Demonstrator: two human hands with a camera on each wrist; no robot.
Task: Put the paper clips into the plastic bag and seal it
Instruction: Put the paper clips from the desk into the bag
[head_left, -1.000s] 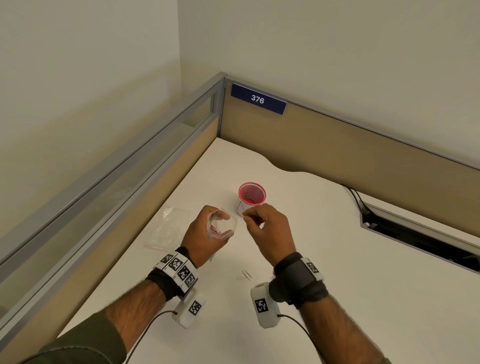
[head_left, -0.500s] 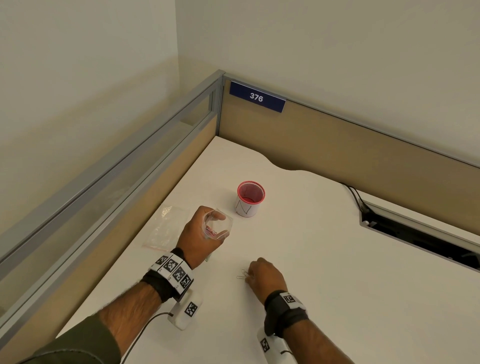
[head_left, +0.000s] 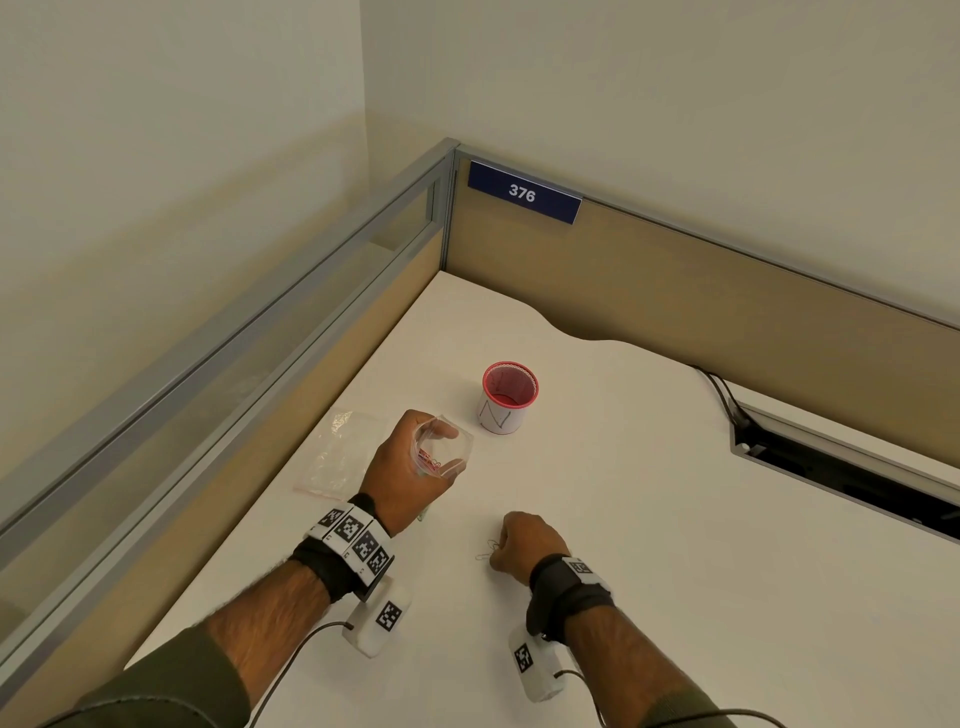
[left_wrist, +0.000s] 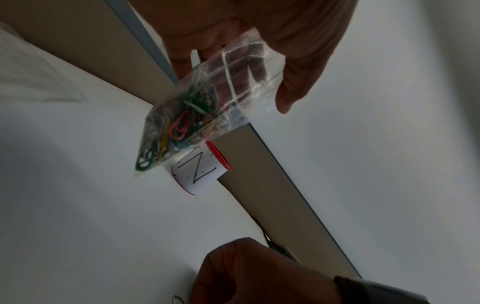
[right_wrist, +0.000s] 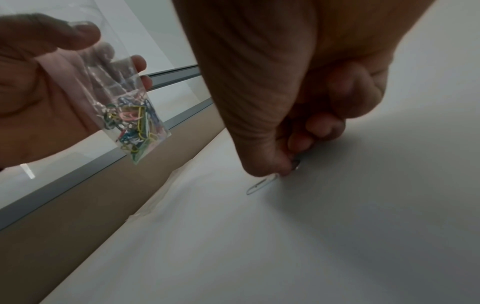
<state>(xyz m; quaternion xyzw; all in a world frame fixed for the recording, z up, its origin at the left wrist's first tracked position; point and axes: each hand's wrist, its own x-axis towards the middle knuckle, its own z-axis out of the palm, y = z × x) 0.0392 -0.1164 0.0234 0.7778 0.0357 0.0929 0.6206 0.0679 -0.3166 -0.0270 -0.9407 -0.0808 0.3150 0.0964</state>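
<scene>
a flat spare clear bag, crinkled and hard to make out, lies on the white table left of the left grip. the left hand grips a small clear plastic bag above the table, thumb in front, fingers behind; its open mouth points up, its long axis hangs down, and coloured wire paper clips bunch in the lower corner. beyond that grip stands a red mesh cup with a paper label. right of it, the right hand curls down on the table, fingertips pinching a thin silver clip, partly hidden under the thumb.
</scene>
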